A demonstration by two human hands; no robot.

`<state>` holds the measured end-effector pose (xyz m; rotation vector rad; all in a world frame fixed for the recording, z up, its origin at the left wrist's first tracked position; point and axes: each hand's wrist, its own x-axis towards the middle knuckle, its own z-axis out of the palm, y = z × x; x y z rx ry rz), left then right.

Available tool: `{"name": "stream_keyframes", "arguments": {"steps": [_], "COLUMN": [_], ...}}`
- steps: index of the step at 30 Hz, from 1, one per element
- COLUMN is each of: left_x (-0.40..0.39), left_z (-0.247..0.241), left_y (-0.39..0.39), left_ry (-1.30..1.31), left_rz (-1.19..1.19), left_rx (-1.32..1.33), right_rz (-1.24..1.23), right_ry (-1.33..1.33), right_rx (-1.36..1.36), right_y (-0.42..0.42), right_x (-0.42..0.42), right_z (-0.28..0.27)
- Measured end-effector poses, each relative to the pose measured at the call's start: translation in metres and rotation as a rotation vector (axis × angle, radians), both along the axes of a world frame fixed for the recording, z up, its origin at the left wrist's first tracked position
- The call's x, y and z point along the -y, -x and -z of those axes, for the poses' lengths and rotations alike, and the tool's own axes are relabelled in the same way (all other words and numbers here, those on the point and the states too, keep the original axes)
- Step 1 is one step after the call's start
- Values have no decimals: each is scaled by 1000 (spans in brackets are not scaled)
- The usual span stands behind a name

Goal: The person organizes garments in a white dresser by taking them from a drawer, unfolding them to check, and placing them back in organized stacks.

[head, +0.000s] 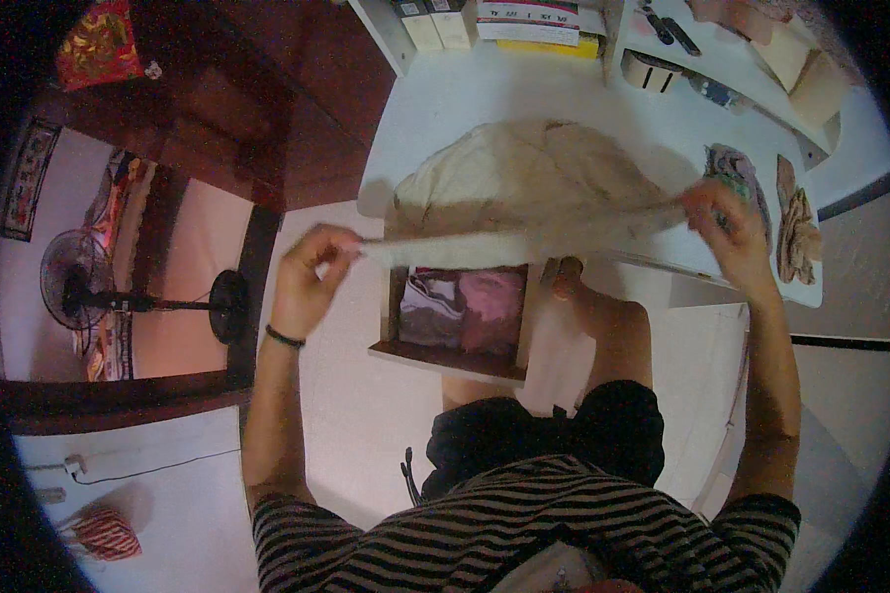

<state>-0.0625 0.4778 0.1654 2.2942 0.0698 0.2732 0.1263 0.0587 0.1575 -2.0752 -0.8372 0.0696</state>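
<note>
A beige cloth garment (526,170) is stretched between my two hands, its near edge pulled taut and its bulk spread over the white desk. My left hand (315,267) pinches the left end of that edge between thumb and fingers. At the right end, my right hand (719,215) grips the other corner, slightly blurred. Below the cloth, a pulled-out drawer (449,362) holds a folded grey garment (432,315) and a folded pink garment (492,307). Crumpled grey cloth (742,174) lies just beyond my right hand, and a crumpled tan cloth (797,230) lies farther right on the desk.
The white desk (445,96) has a shelf unit (771,104) with a black-handled item, boxes and papers (528,22) at the back. My knees are beside the drawer. A standing fan (78,280) is seen through a doorway at left; a striped red cloth (107,534) is at lower left.
</note>
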Motion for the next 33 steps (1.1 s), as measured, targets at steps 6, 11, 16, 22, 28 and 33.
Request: {"name": "stream_keyframes", "arguments": {"steps": [6, 11, 16, 22, 28, 33], "left_x": [-25, 11, 82, 76, 72, 65], "left_z": [-7, 34, 70, 77, 75, 80], "left_y": [-90, -130, -121, -120, -104, -100], "left_ry": [100, -647, -751, -685, -806, -819], "left_rz": [-271, -81, 41, 150, 229, 293], "left_rx": [-72, 352, 186, 27, -33, -65], "right_rz": [152, 203, 59, 63, 104, 107], "right_ry": [27, 270, 501, 562, 567, 572], "right_rx": [137, 454, 612, 564, 565, 470], "right_y": [-94, -82, -49, -49, -41, -20], "right_x": [-60, -91, -109, -107, -109, -115], "right_z": [15, 37, 61, 77, 79, 69]}}
